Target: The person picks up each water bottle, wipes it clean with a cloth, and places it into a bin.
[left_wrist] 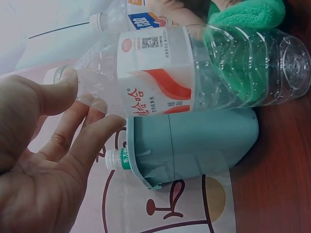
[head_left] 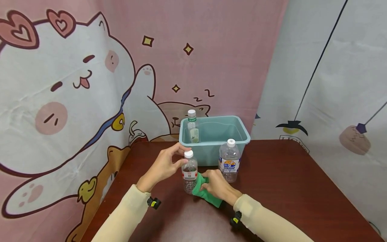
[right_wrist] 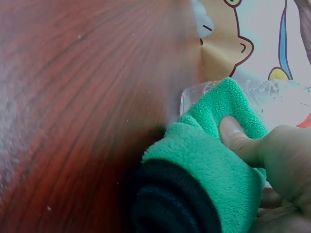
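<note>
A clear plastic bottle (head_left: 189, 181) with a white cap and a red-and-white label stands upright on the table. My left hand (head_left: 164, 163) pinches it at the cap and neck; in the left wrist view the thumb lies on the cap (left_wrist: 57, 75). A green cloth (head_left: 212, 199) is gripped in my right hand (head_left: 218, 185), with the thumb on top in the right wrist view. The cloth (right_wrist: 214, 160) touches the bottle's lower side. In the left wrist view its green (left_wrist: 250, 13) also shows through the bottle's clear wall.
A pale teal plastic bin (head_left: 205, 154) stands behind the bottle, with a green-labelled bottle (head_left: 192, 127) inside at its left. Right of my hands is a larger clear bottle (head_left: 229, 156) with an orange-and-blue label. The dark red table (head_left: 290, 188) meets a cartoon-printed curtain (head_left: 229, 60).
</note>
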The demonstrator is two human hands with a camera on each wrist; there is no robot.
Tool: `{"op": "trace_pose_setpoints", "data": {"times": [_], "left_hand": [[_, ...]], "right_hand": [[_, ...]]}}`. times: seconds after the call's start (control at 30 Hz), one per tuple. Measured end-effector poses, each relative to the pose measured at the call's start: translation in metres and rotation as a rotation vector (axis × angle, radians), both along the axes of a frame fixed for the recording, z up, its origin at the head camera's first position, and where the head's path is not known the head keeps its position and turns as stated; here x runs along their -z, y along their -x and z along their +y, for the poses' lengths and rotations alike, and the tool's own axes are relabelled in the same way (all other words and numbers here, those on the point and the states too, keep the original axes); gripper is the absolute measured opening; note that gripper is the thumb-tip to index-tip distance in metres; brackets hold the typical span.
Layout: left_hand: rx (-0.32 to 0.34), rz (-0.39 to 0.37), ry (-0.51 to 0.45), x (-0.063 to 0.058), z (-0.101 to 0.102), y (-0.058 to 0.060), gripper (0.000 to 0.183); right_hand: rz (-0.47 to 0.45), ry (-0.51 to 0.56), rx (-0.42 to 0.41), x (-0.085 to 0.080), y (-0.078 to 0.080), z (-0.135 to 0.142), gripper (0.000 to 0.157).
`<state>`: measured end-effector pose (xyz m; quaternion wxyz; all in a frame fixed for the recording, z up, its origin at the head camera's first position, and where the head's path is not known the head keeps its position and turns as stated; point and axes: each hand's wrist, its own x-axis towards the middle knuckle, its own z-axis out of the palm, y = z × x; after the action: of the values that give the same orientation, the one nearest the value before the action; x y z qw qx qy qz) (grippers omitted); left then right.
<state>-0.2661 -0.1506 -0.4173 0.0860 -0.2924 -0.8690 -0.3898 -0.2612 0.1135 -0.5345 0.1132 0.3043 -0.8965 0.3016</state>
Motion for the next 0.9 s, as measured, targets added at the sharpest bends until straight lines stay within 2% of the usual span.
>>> {"op": "trace_pose_setpoints", "data": {"times": [0.17, 0.5, 0.9], "left_hand": [[0.001, 0.003, -0.011, 0.000, -0.001, 0.000, 0.043], [0.005, 0.002, -0.009, 0.001, -0.003, -0.002, 0.044], [0.025, 0.033, 0.015, -0.008, 0.000, -0.004, 0.042]], "right_hand": [[-0.020, 0.097, 0.004, -0.008, -0.002, 0.001, 0.043], [0.010, 0.227, 0.041, -0.048, -0.009, 0.000, 0.035], [0.084, 0.335, 0.083, -0.087, -0.009, -0.010, 0.039]]}}
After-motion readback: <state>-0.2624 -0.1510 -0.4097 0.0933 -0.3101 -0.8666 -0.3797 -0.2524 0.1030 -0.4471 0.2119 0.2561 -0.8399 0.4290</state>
